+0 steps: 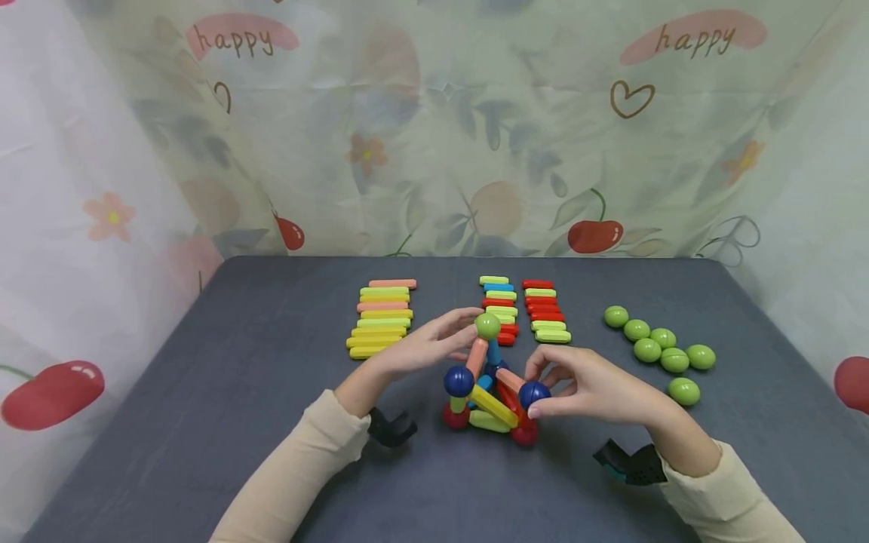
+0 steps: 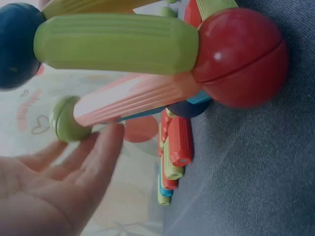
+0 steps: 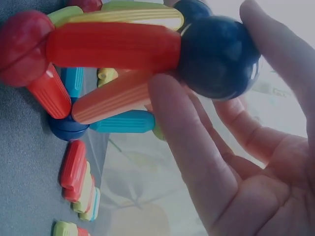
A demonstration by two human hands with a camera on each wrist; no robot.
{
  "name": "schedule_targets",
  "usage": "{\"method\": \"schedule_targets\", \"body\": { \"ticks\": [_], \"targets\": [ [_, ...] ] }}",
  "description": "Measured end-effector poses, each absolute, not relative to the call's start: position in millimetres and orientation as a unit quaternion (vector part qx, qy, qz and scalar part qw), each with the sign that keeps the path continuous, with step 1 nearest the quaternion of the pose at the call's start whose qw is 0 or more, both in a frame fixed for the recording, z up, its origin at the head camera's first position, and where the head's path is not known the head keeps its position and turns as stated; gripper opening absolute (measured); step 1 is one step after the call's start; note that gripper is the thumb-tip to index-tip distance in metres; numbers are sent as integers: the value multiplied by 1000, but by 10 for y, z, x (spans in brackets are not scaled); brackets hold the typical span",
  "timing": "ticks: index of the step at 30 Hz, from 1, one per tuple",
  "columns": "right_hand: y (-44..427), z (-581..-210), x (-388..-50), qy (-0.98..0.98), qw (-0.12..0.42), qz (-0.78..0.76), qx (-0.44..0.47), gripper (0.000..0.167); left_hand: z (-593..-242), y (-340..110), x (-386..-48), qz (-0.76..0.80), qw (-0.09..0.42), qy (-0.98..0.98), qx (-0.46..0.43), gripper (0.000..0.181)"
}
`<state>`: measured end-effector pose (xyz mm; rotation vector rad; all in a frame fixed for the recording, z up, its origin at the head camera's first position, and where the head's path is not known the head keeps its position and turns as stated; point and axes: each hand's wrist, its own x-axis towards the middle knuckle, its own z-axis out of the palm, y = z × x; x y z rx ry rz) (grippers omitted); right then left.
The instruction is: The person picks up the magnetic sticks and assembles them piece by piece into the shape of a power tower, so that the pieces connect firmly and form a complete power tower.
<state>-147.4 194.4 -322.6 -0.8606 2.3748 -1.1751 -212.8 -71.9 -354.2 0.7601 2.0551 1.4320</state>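
Ball-and-rod frame [image 1: 493,406] stands mid-table, between the two hands. From my end I read the right hand [image 1: 597,385] as pinching a blue ball [image 1: 534,394] at a near corner, thumb on one side, bent fingers on the other. The left hand [image 1: 424,347] has its fingers loosely extended at the green ball [image 1: 487,326] on top; they look to be touching it, though I cannot tell how firmly. Step in hand, my judgement: seating or adjusting that blue corner while the top is supported. Next move probably calls for aligning ball with rod ends and letting go gently, lest a joint slip. Containers: I see none. Loose rods [image 1: 380,323] lie in rows beyond the frame, and loose green balls [image 1: 647,350] are grouped to the right, all directly on the table [image 1: 170,422].
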Motion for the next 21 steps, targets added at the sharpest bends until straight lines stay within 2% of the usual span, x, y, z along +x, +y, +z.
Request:
{"method": "schedule_targets", "body": {
  "ticks": [3, 8, 10, 14, 21],
  "targets": [
    [1935, -3235, -1492, 837, 169, -424, -302, 32, -3539, -748, -2106, 536, 261, 742, 307, 62],
    [1895, -3285, -1572, 838, 153, -431, -297, 31, -3593, -848, -2099, 537, 263, 722, 348, 109],
    [1878, -3303, -1608, 842, 145, -430, -293, 32, -3621, -893, -2101, 543, 266, 714, 352, 120],
    [1852, -3333, -1672, 848, 132, -429, -283, 33, -3675, -1008, -2085, 555, 277, 701, 352, 123],
    [1805, -3351, -1779, 846, 127, -433, -284, 33, -3757, -1079, -2022, 533, 269, 736, 320, 109]
  ]
}}
